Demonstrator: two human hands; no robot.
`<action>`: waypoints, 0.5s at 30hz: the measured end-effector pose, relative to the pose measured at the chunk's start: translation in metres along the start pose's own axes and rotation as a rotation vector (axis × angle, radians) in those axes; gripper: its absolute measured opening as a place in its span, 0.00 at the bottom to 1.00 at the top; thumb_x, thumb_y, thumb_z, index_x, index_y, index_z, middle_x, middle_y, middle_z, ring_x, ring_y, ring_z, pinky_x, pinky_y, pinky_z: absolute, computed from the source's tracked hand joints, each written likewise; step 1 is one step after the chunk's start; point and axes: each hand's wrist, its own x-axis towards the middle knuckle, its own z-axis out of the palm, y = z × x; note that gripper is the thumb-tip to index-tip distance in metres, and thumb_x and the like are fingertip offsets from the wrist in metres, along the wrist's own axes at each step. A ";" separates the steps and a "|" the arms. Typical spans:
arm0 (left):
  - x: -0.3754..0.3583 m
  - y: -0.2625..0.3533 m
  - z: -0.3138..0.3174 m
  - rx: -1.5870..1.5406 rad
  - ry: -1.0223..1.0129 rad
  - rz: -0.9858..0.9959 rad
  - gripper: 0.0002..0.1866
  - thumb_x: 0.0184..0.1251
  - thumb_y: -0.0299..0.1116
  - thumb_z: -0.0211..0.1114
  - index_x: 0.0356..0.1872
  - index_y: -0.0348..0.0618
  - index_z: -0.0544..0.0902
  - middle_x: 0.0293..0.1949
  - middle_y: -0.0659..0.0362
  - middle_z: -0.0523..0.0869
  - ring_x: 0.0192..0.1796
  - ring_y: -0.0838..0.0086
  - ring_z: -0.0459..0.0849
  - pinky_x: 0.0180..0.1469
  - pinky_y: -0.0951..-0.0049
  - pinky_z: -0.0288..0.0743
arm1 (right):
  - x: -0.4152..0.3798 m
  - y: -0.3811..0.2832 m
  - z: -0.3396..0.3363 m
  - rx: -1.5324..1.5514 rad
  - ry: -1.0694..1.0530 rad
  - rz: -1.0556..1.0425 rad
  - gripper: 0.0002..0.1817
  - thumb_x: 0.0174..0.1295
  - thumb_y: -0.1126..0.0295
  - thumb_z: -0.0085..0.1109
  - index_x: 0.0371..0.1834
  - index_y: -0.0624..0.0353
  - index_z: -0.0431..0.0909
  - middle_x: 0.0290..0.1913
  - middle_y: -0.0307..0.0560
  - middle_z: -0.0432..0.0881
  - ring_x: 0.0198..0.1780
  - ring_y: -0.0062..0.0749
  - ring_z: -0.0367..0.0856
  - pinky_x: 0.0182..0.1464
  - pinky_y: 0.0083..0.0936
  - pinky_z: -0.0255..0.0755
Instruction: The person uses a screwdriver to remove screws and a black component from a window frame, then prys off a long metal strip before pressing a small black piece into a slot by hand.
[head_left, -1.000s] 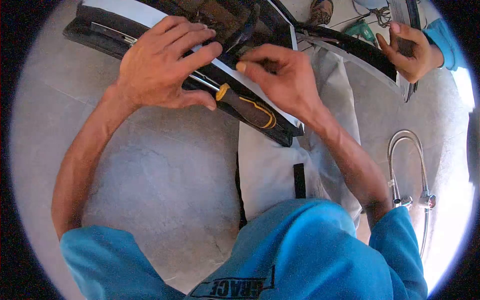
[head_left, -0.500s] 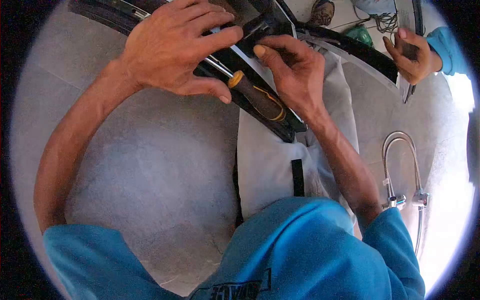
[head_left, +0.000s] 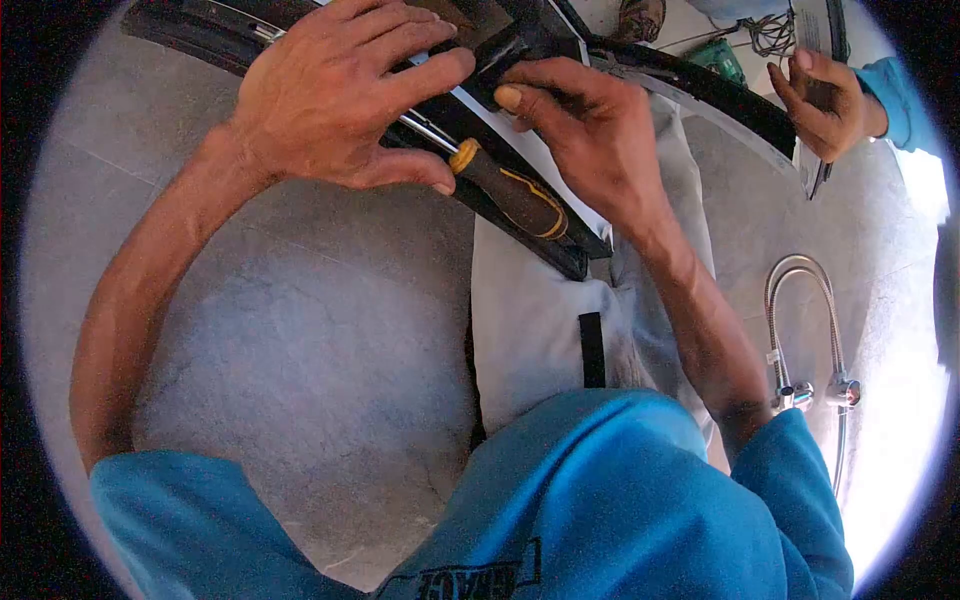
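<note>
A long black frame piece [head_left: 590, 262] with a pale inner strip runs diagonally, its near end over my grey trousers. In its channel lies a screwdriver [head_left: 515, 195], with a dark handle, yellow trim and a metal shank pointing up-left. My left hand [head_left: 345, 100] rests across the frame above the shank, fingers stretched and thumb apart. On the frame's other side, my right hand [head_left: 595, 130] has thumb and forefinger pinched beside a dark part [head_left: 500, 55]. Whatever sits between those fingertips is hidden.
Another person's hand [head_left: 825, 105] in a blue sleeve holds a flat strip at the upper right. A curved black bar [head_left: 720, 105] reaches toward it. A green tool [head_left: 718, 60], a coiled cable [head_left: 772, 35] and a shoe [head_left: 640, 20] are behind. A tap with a metal hose [head_left: 798, 265] stands right.
Both hands stay at the frame. My left hand and the screwdriver appear slightly further left and up. The right thumb and forefinger have shifted slightly left. More of the green tool shows.
</note>
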 end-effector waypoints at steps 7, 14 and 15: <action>0.000 -0.001 -0.001 0.016 -0.026 -0.016 0.44 0.33 0.65 0.70 0.50 0.41 0.76 0.55 0.49 0.76 0.56 0.54 0.75 0.59 0.56 0.67 | -0.005 0.017 0.001 0.064 0.009 -0.118 0.09 0.56 0.74 0.60 0.40 0.59 0.82 0.38 0.49 0.83 0.40 0.42 0.82 0.41 0.29 0.75; 0.001 -0.001 -0.003 0.024 -0.085 0.004 0.45 0.33 0.63 0.70 0.53 0.44 0.74 0.61 0.50 0.73 0.57 0.54 0.74 0.60 0.54 0.67 | -0.003 0.019 0.001 -0.107 0.042 -0.306 0.11 0.53 0.79 0.58 0.39 0.57 0.82 0.38 0.50 0.82 0.40 0.45 0.82 0.43 0.31 0.76; 0.000 -0.002 -0.001 0.025 -0.087 0.006 0.45 0.33 0.63 0.70 0.53 0.44 0.74 0.61 0.50 0.73 0.57 0.54 0.74 0.60 0.54 0.67 | -0.002 0.022 0.002 -0.055 0.041 -0.339 0.11 0.52 0.80 0.58 0.39 0.56 0.82 0.37 0.50 0.82 0.40 0.45 0.82 0.43 0.32 0.76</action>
